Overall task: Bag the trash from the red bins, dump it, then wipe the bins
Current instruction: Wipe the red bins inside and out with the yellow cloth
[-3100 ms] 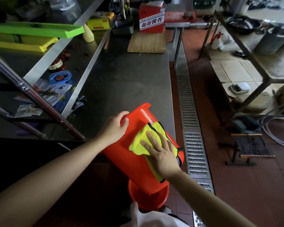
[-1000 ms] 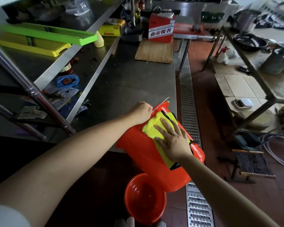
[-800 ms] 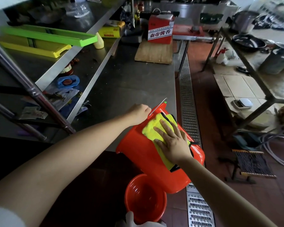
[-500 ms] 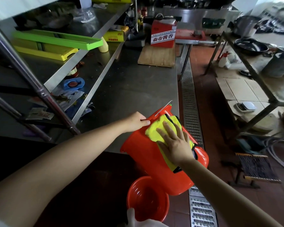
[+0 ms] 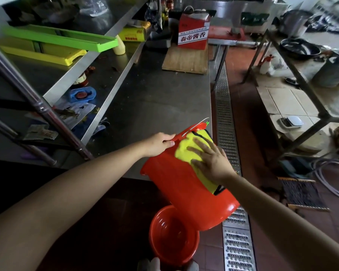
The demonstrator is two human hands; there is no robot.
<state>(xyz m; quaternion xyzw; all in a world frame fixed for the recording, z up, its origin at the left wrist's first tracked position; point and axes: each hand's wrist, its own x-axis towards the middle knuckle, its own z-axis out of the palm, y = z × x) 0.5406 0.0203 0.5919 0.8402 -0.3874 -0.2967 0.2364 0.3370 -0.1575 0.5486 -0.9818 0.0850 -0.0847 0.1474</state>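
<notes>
A red bin [image 5: 180,190] lies tilted on its side over the front edge of the steel counter [image 5: 157,106], its base toward me. My left hand [image 5: 159,142] grips its rim at the far end, beside the wire handle. My right hand [image 5: 210,161] presses a yellow cloth [image 5: 184,151] flat against the bin's outer wall, fingers spread. A second red bin [image 5: 172,235] stands upright and empty on the floor below it.
Steel shelves on the left carry green and yellow trays [image 5: 63,38] and clutter. A wooden board [image 5: 186,59] with a red box [image 5: 194,32] sits at the counter's far end. A metal floor drain [image 5: 226,122] runs along the counter's right side. Another table frame [image 5: 301,79] stands to the right.
My right hand has slid the yellow cloth up along the bin's wall toward the rim. My left hand has shifted from the bin's wall to gripping its rim.
</notes>
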